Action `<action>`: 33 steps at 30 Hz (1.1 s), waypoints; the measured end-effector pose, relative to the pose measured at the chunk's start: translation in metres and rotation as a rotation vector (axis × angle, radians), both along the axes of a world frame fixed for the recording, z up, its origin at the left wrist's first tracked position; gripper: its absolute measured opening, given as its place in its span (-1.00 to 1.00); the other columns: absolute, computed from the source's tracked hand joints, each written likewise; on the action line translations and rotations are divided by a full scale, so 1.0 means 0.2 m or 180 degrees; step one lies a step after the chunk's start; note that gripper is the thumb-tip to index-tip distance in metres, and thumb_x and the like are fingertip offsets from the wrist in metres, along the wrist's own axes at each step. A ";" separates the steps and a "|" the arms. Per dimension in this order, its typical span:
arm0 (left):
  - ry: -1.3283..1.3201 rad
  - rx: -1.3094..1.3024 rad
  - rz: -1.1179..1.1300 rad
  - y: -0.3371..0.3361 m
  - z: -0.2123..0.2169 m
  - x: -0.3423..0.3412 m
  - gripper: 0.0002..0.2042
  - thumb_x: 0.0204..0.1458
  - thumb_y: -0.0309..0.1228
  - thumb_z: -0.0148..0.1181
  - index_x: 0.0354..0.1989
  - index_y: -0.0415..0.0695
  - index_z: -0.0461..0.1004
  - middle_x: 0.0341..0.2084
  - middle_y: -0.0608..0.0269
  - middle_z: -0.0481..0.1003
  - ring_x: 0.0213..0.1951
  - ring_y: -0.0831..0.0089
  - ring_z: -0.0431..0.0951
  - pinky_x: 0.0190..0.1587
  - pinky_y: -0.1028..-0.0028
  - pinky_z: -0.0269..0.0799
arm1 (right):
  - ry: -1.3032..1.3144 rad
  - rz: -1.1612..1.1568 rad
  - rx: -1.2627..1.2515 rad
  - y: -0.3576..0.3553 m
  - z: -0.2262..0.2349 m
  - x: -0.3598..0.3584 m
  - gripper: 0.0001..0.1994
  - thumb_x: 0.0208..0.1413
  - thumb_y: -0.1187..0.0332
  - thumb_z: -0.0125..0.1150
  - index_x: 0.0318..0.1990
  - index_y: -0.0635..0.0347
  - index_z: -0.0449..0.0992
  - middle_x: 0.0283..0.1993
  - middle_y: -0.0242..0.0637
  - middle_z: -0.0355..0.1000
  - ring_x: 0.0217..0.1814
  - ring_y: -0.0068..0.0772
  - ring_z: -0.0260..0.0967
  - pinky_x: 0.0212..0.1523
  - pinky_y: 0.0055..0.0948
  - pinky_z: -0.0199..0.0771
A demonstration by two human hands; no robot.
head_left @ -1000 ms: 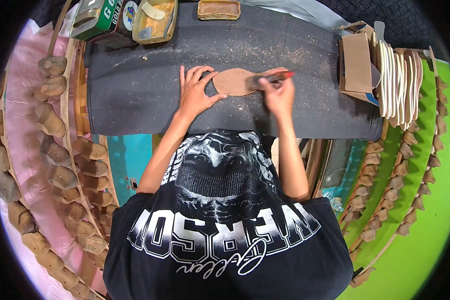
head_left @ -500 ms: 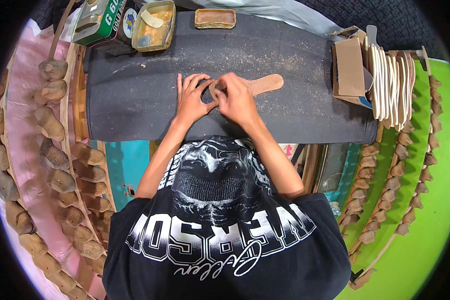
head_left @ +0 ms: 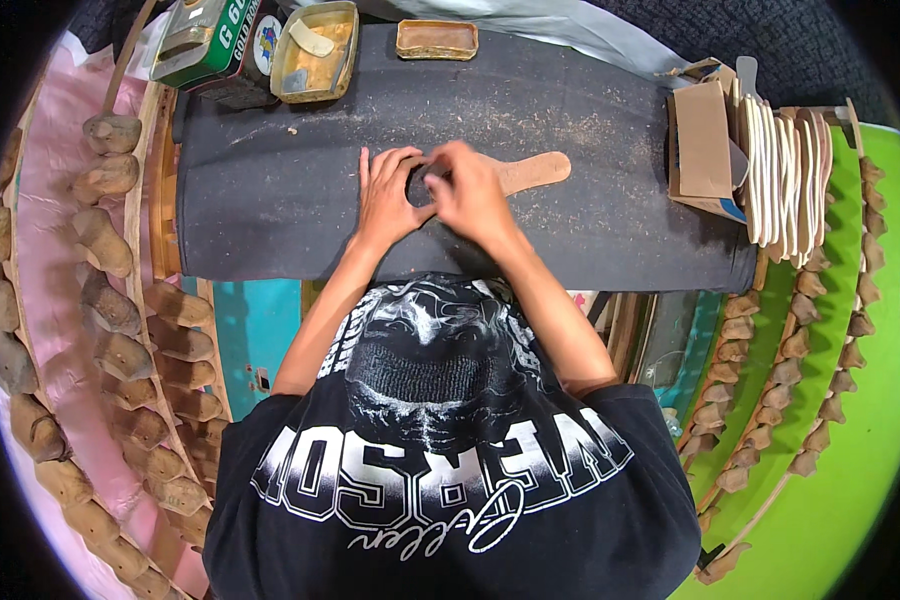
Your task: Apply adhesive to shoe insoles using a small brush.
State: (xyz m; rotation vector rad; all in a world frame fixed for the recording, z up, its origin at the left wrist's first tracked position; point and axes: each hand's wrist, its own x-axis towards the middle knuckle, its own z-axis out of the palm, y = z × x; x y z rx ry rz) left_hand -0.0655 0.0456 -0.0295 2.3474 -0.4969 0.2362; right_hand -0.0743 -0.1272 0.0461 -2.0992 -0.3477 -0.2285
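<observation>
On the dark mat [head_left: 270, 200], near its middle, your fingertips [head_left: 422, 160] meet over the wide end of a tan insole-shaped piece [head_left: 530, 172]. Both hands lie palm down with the fingers nearly closed together, pressing rather than gripping; whether any finger curls under the edge, you cannot tell from this view. Your left hand [head_left: 388, 195] lies flat on the mat just left of the piece, its thumb reaching toward the piece. Your right hand [head_left: 470, 190] covers the piece's broad part, so only its narrow end shows, pointing right along the mat.

To do this well, keep the left palm anchored on the mat and let the right fingertips smooth outward from where the hands meet toward the free narrow end, with even pressure and no lifting, so the piece does not creep on the gritty surface.

Farther out, at the mat's right end, a stack of pale cut soles [head_left: 780, 170] stands on edge beside a folded cardboard piece [head_left: 702, 140]. At the mat's far edge lie an open tin of yellowish paste [head_left: 315, 55], a shallow tray [head_left: 436, 40] and a green can [head_left: 195, 40]. Rows of wooden shoe lasts [head_left: 100, 240] line the racks left of the mat.
</observation>
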 end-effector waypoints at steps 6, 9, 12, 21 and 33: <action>0.0089 0.0082 0.0001 0.00 0.02 -0.01 -0.28 -0.30 0.03 0.69 0.09 0.00 0.62 0.19 0.33 0.51 0.35 0.19 0.40 0.61 -0.20 -0.20 | -0.0057 -0.0882 -0.0191 -0.18 -0.01 0.13 -0.71 0.04 0.64 0.33 -0.06 0.26 0.53 -0.16 -0.08 0.51 -0.13 0.06 0.55 -0.02 -0.07 0.58; 0.0087 0.0078 -0.0021 0.00 0.02 -0.01 -0.37 -0.24 -0.08 0.65 0.07 0.00 0.63 0.18 0.35 0.51 0.36 0.21 0.39 0.61 -0.20 -0.21 | -0.0588 -0.0169 -0.0963 -0.06 0.00 0.02 -0.78 0.09 0.56 0.32 -0.11 0.18 0.52 -0.18 -0.11 0.49 -0.14 0.07 0.53 -0.12 -0.05 0.58; 0.0121 0.0082 -0.0044 0.02 0.01 -0.01 -0.45 -0.19 -0.21 0.59 0.07 0.01 0.64 0.18 0.36 0.51 0.36 0.22 0.39 0.61 -0.19 -0.22 | -0.0800 0.0395 -0.0621 0.05 -0.05 -0.09 -0.76 0.09 0.54 0.33 -0.08 0.16 0.54 -0.14 -0.10 0.52 -0.11 0.07 0.53 -0.06 -0.02 0.56; -0.0013 0.0198 -0.0043 0.00 0.01 0.00 -0.27 -0.31 0.08 0.70 0.07 -0.01 0.65 0.20 0.33 0.52 0.34 0.17 0.43 0.59 -0.24 -0.17 | 0.0231 -0.2222 0.0433 -0.63 -0.13 -0.05 -0.74 0.17 0.53 0.43 -0.02 0.23 0.52 -0.08 -0.13 0.57 -0.07 -0.25 0.62 -0.07 -0.25 0.60; -0.0039 0.0201 -0.0059 0.00 0.00 0.01 -0.28 -0.31 0.07 0.70 0.06 -0.01 0.65 0.19 0.32 0.53 0.35 0.19 0.44 0.60 -0.24 -0.19 | 0.0032 -0.1076 -0.0142 -0.30 -0.09 -0.20 -0.73 0.02 0.54 0.38 -0.10 0.09 0.59 -0.17 -0.23 0.58 -0.13 -0.18 0.61 -0.14 -0.23 0.65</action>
